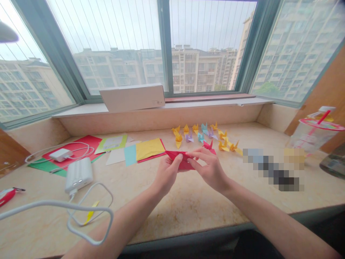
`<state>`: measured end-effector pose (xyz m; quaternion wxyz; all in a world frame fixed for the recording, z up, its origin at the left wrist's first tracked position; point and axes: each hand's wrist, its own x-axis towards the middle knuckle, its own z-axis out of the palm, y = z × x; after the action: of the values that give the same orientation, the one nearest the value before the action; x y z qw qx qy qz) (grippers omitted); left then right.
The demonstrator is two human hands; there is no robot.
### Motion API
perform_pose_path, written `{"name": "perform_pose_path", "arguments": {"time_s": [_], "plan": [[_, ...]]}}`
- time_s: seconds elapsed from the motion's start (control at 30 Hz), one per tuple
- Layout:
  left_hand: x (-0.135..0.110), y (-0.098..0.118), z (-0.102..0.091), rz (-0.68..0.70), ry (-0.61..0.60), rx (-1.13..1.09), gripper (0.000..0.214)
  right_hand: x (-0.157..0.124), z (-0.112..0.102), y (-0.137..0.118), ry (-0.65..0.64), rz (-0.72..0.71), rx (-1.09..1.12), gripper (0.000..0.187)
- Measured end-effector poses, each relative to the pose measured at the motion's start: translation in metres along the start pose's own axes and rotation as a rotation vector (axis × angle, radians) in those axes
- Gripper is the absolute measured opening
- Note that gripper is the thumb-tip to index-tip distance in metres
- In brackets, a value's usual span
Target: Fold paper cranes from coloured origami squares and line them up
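Both my hands hold a partly folded sheet of red origami paper point(185, 164) over the counter. My left hand point(167, 172) pinches its left part, thumb on top. The fingers of my right hand point(211, 166) are closed on the paper's right part, close to the left thumb. Just behind the right hand a red paper crane point(208, 145) shows in part. Beyond it stand several small folded cranes in yellow, blue and purple, among them a yellow crane point(178, 139) and a purple crane point(189, 136). Left of my hands lies a stack of paper with a yellow sheet point(149, 149) on top.
A white power bank point(78, 174) with a looping white cable point(54, 204) lies at left, near a white charger point(61, 154) on red and green sheets. A white box point(133, 98) stands on the sill. At right is a plastic cup point(309, 135) with a red straw.
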<state>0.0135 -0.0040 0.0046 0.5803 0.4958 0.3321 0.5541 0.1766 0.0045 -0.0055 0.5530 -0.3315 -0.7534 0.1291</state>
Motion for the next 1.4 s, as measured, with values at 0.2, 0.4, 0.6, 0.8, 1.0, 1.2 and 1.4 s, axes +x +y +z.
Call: {"name": "perform_pose_path", "arguments": {"time_s": [0.2,0.4,0.6,0.8,1.0,1.2,1.4], "plan": [[0.001,-0.002,-0.002,-0.005,0.023,-0.018,0.037,-0.004,0.002,0.006,-0.028,-0.065,0.074,0.032],[0.001,-0.004,-0.004,-0.01,-0.034,-0.056,0.041,-0.003,-0.001,0.006,-0.074,-0.073,0.082,0.04],[0.001,-0.003,-0.003,-0.004,-0.042,-0.024,0.04,-0.002,-0.008,0.003,-0.123,-0.095,0.052,0.04],[0.004,-0.003,-0.002,0.029,0.015,-0.009,0.038,0.0,-0.009,-0.002,-0.083,-0.007,0.072,0.018],[0.004,-0.005,-0.005,0.03,-0.001,-0.029,0.036,0.003,-0.003,-0.001,-0.035,0.101,0.066,0.007],[0.003,-0.005,-0.006,0.008,-0.005,0.039,0.03,0.002,-0.003,0.001,-0.073,0.065,0.006,0.007],[0.003,0.002,-0.002,0.075,-0.015,0.122,0.029,0.005,0.0,0.002,-0.002,0.323,0.18,0.018]]}}
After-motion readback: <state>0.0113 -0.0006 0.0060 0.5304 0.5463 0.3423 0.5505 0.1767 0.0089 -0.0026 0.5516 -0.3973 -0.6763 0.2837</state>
